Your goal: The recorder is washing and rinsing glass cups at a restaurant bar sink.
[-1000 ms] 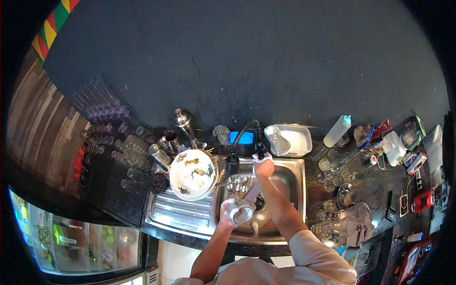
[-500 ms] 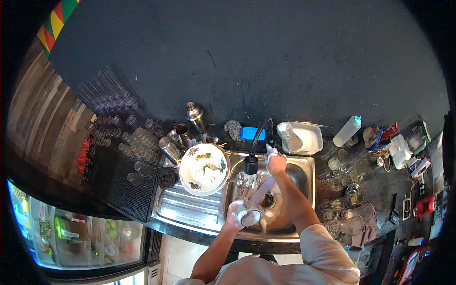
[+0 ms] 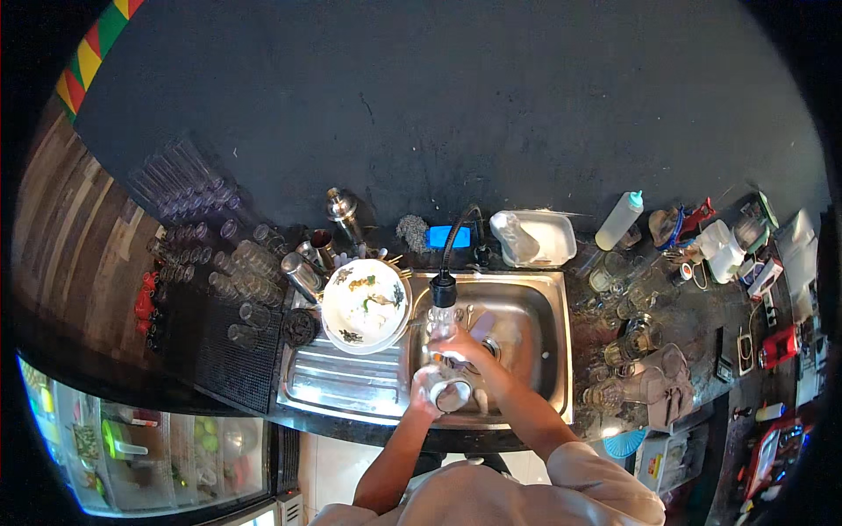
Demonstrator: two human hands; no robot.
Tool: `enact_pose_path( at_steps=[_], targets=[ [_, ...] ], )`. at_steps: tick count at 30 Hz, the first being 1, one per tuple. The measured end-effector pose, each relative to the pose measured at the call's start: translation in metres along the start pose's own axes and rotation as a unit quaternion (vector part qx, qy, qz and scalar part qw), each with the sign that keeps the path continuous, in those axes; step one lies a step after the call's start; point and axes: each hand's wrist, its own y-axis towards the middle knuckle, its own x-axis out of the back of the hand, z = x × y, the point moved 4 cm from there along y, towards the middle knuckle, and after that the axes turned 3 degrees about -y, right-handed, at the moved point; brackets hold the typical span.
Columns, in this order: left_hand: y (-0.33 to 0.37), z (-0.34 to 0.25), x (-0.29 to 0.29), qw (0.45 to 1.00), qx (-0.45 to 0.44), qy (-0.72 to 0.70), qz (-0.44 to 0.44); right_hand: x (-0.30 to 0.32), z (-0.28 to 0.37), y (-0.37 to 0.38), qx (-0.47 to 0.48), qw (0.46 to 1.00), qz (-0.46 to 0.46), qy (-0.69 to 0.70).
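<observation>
My left hand (image 3: 423, 392) is closed round a clear glass (image 3: 451, 394), its round mouth tilted toward me over the near edge of the sink (image 3: 545, 351). Directly under the black faucet head (image 3: 444, 290), my right hand (image 3: 454, 342) is in what looks like running water. Its fingers are blurred by the water and motion, so I cannot make out anything in them. Several spoons lie in the basin behind that hand, partly hidden by it. Just left of the basin, a stack of white bowls (image 3: 340, 302) with food scraps rests on the drainboard (image 3: 346, 386).
A white tub (image 3: 554, 241), a blue sponge (image 3: 449, 237) and a grey scourer (image 3: 412, 234) sit behind the sink. Metal shakers (image 3: 343, 210) and many glasses (image 3: 254, 314) crowd the left. More glassware (image 3: 645, 337) and a squeeze bottle (image 3: 619, 221) stand to the right.
My right hand has left the tap behind the sink and moved nearer and to the left, under the faucet head. My left hand keeps its hold on the glass.
</observation>
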Motion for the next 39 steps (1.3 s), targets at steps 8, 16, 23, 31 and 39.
enact_pose_path(
  at_steps=[8,16,23,31,39],
  targets=[
    [-0.004,-0.012,0.022,0.997,0.009,-0.046,-0.067,-0.02,0.062,-0.02,-0.032,0.776,0.243,0.582],
    [-0.001,-0.005,-0.006,0.993,0.024,-0.056,-0.102,-0.014,0.063,-0.012,-0.069,0.926,0.197,0.313],
    [0.001,-0.006,-0.011,0.989,0.007,-0.008,-0.149,-0.002,0.057,0.006,-0.041,0.929,0.154,0.333],
    [0.011,-0.007,-0.01,0.985,0.014,0.029,-0.168,-0.01,0.051,0.012,-0.091,0.94,-0.117,0.308],
    [0.023,-0.01,-0.007,0.996,0.017,0.032,-0.084,-0.004,0.08,-0.027,-0.168,0.828,0.05,0.532]
  ],
)
